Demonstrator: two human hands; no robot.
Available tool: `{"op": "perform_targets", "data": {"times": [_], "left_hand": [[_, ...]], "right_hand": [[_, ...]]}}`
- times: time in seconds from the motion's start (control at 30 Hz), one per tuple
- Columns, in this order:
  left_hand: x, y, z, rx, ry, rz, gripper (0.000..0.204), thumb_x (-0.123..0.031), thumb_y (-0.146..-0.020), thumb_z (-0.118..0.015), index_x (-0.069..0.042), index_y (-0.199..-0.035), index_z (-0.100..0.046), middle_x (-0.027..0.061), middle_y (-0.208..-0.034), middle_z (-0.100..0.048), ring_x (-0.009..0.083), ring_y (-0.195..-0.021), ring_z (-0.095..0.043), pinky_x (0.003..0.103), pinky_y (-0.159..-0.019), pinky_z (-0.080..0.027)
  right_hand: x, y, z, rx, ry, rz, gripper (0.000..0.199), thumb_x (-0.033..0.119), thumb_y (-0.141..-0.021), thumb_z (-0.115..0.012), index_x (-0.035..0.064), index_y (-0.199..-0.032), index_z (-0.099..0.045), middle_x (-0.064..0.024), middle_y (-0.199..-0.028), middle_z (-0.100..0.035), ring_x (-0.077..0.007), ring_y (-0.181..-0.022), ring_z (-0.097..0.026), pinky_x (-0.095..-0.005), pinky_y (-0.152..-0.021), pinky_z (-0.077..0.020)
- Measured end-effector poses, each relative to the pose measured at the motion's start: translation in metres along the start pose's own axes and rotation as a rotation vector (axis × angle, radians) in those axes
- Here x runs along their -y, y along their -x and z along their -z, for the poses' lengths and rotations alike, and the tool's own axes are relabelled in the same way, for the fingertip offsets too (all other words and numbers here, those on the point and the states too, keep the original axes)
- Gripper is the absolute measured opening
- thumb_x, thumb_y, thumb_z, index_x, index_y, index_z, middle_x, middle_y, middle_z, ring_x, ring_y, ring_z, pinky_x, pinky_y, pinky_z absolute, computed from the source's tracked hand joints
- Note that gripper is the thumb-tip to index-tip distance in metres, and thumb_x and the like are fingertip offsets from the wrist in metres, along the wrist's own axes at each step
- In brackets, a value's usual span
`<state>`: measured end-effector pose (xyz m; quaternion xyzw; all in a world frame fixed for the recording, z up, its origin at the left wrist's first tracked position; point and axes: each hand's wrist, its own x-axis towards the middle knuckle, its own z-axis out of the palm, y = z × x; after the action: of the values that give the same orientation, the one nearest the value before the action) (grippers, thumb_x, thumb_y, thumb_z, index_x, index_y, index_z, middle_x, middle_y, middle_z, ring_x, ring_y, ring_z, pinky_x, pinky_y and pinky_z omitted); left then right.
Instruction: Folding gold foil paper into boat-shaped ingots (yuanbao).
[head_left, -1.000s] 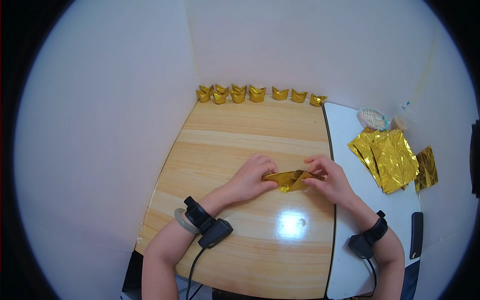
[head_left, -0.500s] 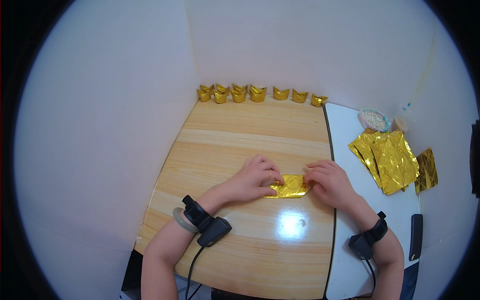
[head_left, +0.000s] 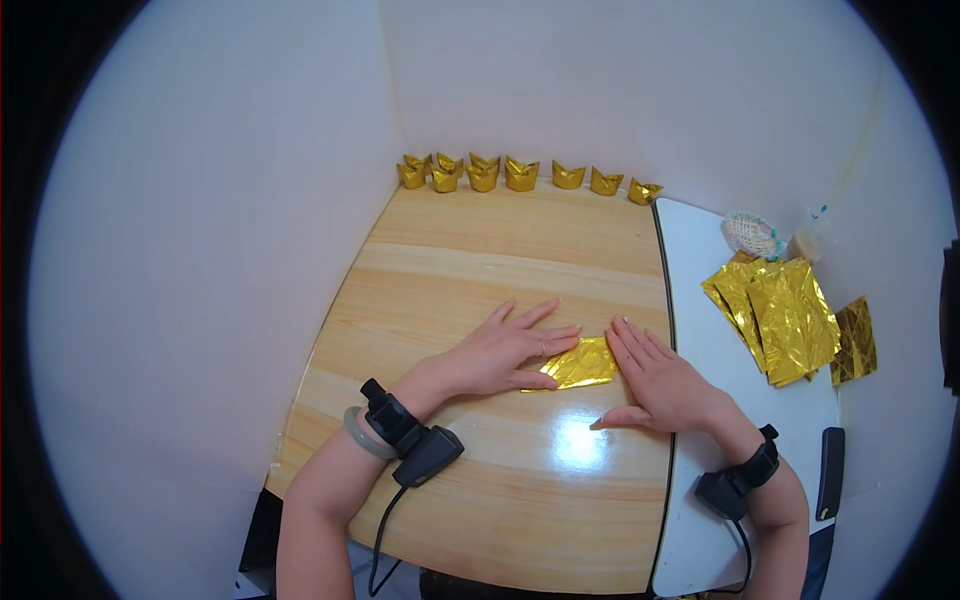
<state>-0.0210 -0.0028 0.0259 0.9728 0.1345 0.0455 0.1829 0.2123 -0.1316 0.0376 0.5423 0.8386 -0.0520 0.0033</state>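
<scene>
A folded piece of gold foil paper [head_left: 584, 364] lies flat on the wooden table [head_left: 450, 490], between my two hands. My left hand [head_left: 505, 350] rests over its left end with the fingers spread, the thumb on the lower edge and the fingers near the upper one. At the right end my right hand [head_left: 660, 378] lies with its fingers stretched out side by side, fingertips by the paper's edge, and its thumb apart on the table. Part of the paper's left end is hidden under my left hand.
Several folded gold paper ingots [head_left: 522, 175] line the table's back edge. On the white board [head_left: 690, 500] at right lie a stack of gold foil sheets [head_left: 795, 315], a small woven basket [head_left: 750, 235] and a dark flat bar [head_left: 831, 473]. Walls stand left, back and right.
My fingers were curled at the paper's two ends and are now stretched out. The right hand has flattened, with its thumb spread away from the paper.
</scene>
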Motion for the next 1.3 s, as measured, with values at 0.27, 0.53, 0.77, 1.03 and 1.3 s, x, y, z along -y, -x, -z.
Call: {"op": "perform_targets", "data": {"times": [0.27,0.53,0.77,1.03,1.3], "left_hand": [[0.002,0.000,0.001,0.020,0.050,0.016,0.065,-0.041,-0.084,-0.060,-0.023,-0.142,-0.036,-0.0056,-0.149,-0.032,0.0256,-0.142,-0.013,0.059,-0.111,-0.007],[0.001,-0.001,-0.002,0.001,-0.034,-0.006,0.063,-0.044,-0.085,-0.058,-0.021,-0.140,-0.039,-0.0032,-0.149,-0.032,0.0268,-0.142,-0.014,0.060,-0.110,-0.009],[0.000,0.001,-0.007,-0.257,-0.049,-0.327,0.029,-0.025,-0.080,-0.068,-0.009,-0.104,-0.067,0.0031,-0.120,-0.058,0.0251,-0.113,-0.051,0.044,-0.094,-0.043],[-0.017,0.005,-0.008,-0.306,-0.110,-0.332,0.021,-0.016,-0.075,-0.070,-0.002,-0.090,-0.065,0.0066,-0.101,-0.064,0.0206,-0.084,-0.060,0.028,-0.066,-0.053],[-0.040,0.020,-0.010,-0.330,-0.284,-0.355,0.015,-0.012,-0.074,-0.065,-0.003,-0.086,-0.063,0.0023,-0.080,-0.056,0.0145,-0.067,-0.053,0.023,-0.056,-0.048]], "right_hand": [[0.034,-0.005,-0.002,-0.008,0.045,0.072,0.104,0.072,-0.081,-0.042,-0.0121,-0.138,-0.022,-0.0338,-0.144,-0.021,-0.0407,-0.138,-0.018,-0.0438,-0.113,-0.0153],[0.012,0.006,0.003,0.013,0.122,-0.075,0.108,0.075,-0.078,-0.041,-0.0128,-0.138,-0.022,-0.0303,-0.145,-0.023,-0.0366,-0.139,-0.020,-0.0426,-0.113,-0.0164],[0.016,0.005,-0.001,-0.073,0.192,-0.077,0.104,0.074,-0.076,-0.043,-0.0116,-0.134,-0.032,-0.0271,-0.142,-0.032,-0.0353,-0.135,-0.028,-0.0430,-0.111,-0.0211],[0.018,-0.004,0.001,-0.199,0.081,0.035,0.063,0.044,-0.081,-0.060,-0.0023,-0.123,-0.051,-0.0144,-0.131,-0.049,-0.0267,-0.123,-0.044,-0.0387,-0.102,-0.0365],[0.022,-0.001,0.005,-0.356,-0.047,0.210,0.029,0.016,-0.074,-0.067,0.0040,-0.099,-0.062,-0.0068,-0.101,-0.064,-0.0197,-0.094,-0.061,-0.0293,-0.077,-0.0531]]}}
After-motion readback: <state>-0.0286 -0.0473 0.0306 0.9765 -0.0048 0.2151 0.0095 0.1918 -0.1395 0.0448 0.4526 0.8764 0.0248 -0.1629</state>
